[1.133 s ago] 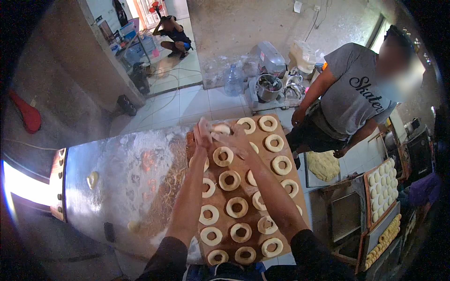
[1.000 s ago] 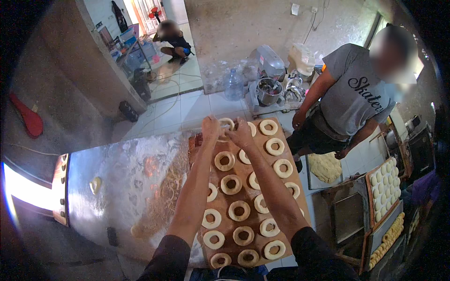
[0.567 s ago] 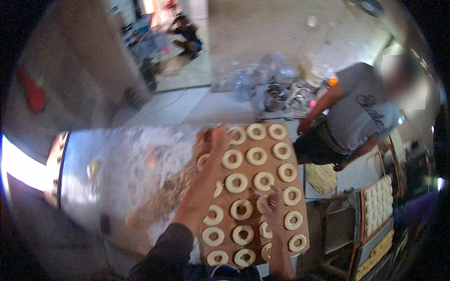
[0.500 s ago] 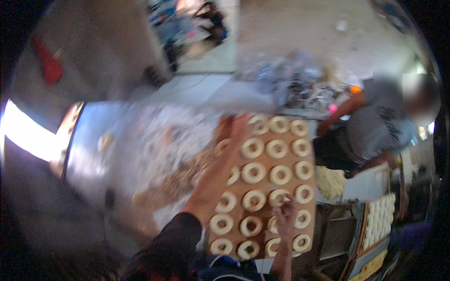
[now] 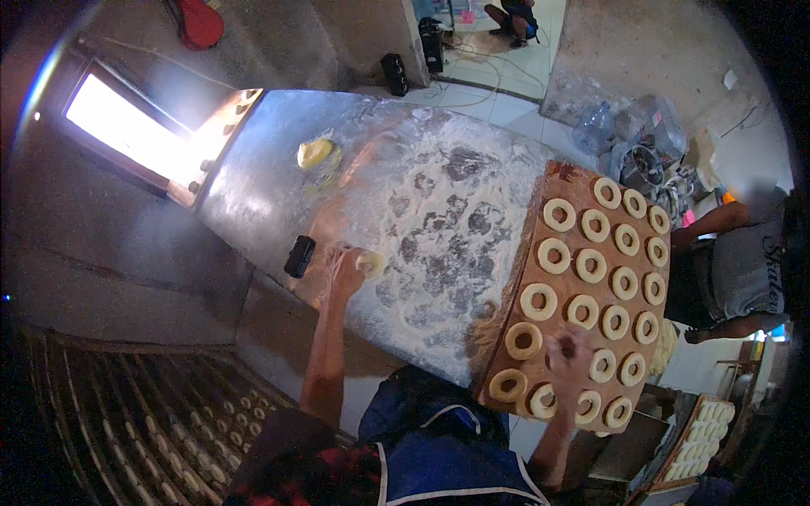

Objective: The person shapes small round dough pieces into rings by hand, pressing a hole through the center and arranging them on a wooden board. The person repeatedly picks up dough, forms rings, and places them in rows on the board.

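Observation:
On the floured metal table (image 5: 261,169), my left hand (image 5: 340,271) has its fingers closed at the edge of a small pale piece of dough (image 5: 369,264). My right hand (image 5: 569,350) is smeared by motion above a brown board (image 5: 540,270) at the table's right end. Its fingers cannot be made out. Rows of dough rings (image 5: 590,266) lie across this board, and my right hand and forearm hide some of them. Nearest to my left hand stands a small black box-shaped object (image 5: 299,255).
Farther back lies a yellow dough lump (image 5: 315,153). A person in a grey shirt (image 5: 742,261) stands beyond the board. Below right is a tray of pale dough pieces (image 5: 699,438); a rack holding rings (image 5: 160,438) stands lower left. Clear plastic bottles (image 5: 594,125) sit by the wall.
The view has swung left, so the board appears farther right. My left hand has gone from the board's far edge to the bare table side. My right hand remains over the rings.

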